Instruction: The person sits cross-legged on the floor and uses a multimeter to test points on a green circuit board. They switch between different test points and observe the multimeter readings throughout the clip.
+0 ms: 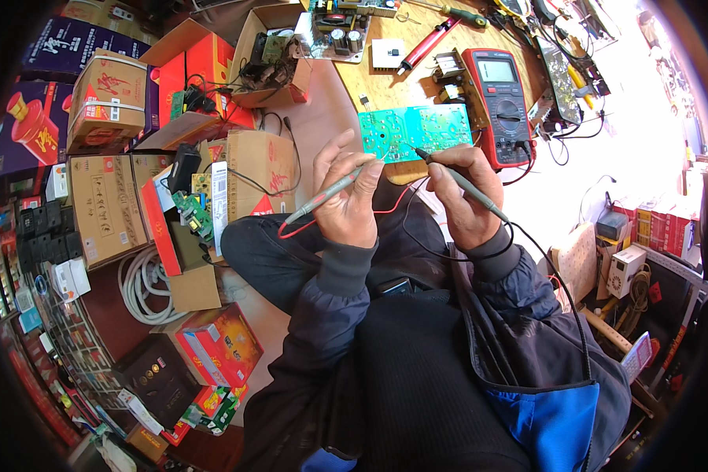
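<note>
My left hand [350, 206] pinches a grey test probe [321, 198] with a red lead, its tip at the near edge of a green circuit board [448, 122]. In my right hand [476, 212] is a second grey test probe [480, 196], with a black lead. The black end of that probe reaches over the board's near side; whether its tip touches the board I cannot tell. The board lies flat on a wooden bench top [381, 86], solder side up. Just right of it rests a red multimeter [505, 115] with a grey screen and a dial.
A red pen-shaped tool [429, 45], a green-handled screwdriver [466, 15] and a power board [340, 35] sit farther back. Cardboard boxes [106, 208] and an open carton of parts [271, 59] crowd the left. A coiled hose [144, 287] lies below them.
</note>
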`<state>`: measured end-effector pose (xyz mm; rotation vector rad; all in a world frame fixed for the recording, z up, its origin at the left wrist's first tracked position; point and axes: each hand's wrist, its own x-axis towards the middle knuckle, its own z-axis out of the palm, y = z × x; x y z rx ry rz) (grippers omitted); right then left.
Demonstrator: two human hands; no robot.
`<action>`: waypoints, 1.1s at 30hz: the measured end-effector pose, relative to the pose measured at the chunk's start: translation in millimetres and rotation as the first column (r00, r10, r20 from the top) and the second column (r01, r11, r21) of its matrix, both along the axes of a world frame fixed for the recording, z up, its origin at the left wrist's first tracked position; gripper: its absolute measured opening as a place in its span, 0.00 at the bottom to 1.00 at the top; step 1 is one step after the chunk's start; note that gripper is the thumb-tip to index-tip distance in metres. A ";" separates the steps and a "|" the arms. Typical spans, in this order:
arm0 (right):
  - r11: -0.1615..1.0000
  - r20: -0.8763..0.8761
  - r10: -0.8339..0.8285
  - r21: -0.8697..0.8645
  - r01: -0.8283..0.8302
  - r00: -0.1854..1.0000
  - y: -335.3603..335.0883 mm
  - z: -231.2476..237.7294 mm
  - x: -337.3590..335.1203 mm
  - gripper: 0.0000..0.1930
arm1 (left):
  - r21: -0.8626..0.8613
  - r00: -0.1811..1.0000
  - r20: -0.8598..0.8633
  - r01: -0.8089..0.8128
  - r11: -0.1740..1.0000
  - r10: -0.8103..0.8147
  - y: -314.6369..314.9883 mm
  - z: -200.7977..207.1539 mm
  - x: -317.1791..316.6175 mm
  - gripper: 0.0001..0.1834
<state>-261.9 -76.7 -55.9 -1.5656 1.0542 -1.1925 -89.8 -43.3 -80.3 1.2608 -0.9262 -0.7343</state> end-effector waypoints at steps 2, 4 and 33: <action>1.000 0.011 -0.005 0.009 0.005 1.000 4.0 3.5 -4.1 0.08 | -0.020 1.000 0.025 -0.011 1.000 0.011 5.2 4.5 0.5 0.08; 1.000 -0.002 -0.011 -0.007 0.011 1.000 9.3 7.9 -9.0 0.08 | -0.048 0.999 0.035 -0.019 0.999 0.021 11.7 8.7 0.6 0.08; 0.740 -0.338 -0.671 -0.365 0.566 0.660 -102.1 1.9 -191.3 0.41 | -0.025 0.994 -0.009 0.110 0.994 -0.111 62.6 36.6 -56.6 0.10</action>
